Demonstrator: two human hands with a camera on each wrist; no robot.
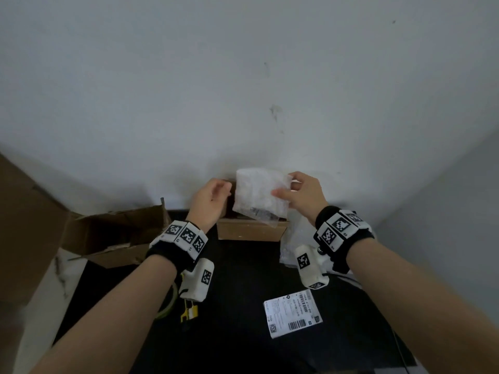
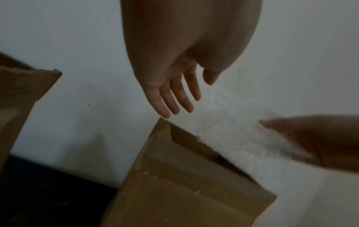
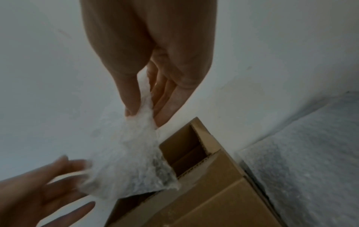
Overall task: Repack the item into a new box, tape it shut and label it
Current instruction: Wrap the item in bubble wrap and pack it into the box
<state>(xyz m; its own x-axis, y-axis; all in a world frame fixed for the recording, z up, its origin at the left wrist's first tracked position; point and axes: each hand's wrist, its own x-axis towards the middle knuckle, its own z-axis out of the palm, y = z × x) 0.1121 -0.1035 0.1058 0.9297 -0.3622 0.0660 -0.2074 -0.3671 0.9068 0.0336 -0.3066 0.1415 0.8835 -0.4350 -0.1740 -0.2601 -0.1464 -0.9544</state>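
My right hand (image 1: 290,194) (image 3: 144,116) pinches the top corner of a bubble-wrapped item (image 1: 260,198) (image 3: 132,161) (image 2: 242,138) between thumb and fingers. The packet hangs over the open top of a small brown cardboard box (image 1: 251,230) (image 3: 209,192) (image 2: 184,184) at the back of the black table, by the wall. Something dark shows through the wrap near its lower edge. My left hand (image 1: 216,194) (image 2: 180,98) hovers just left of the packet with fingers straight and holds nothing. A printed shipping label (image 1: 293,313) lies flat on the table in front.
An opened, torn cardboard box (image 1: 116,236) lies at the left. A sheet of bubble wrap (image 1: 290,238) (image 3: 310,153) sits right of the small box. A tape roll (image 1: 168,300) and a yellow tool (image 1: 189,311) lie under my left wrist. A white wall stands close behind.
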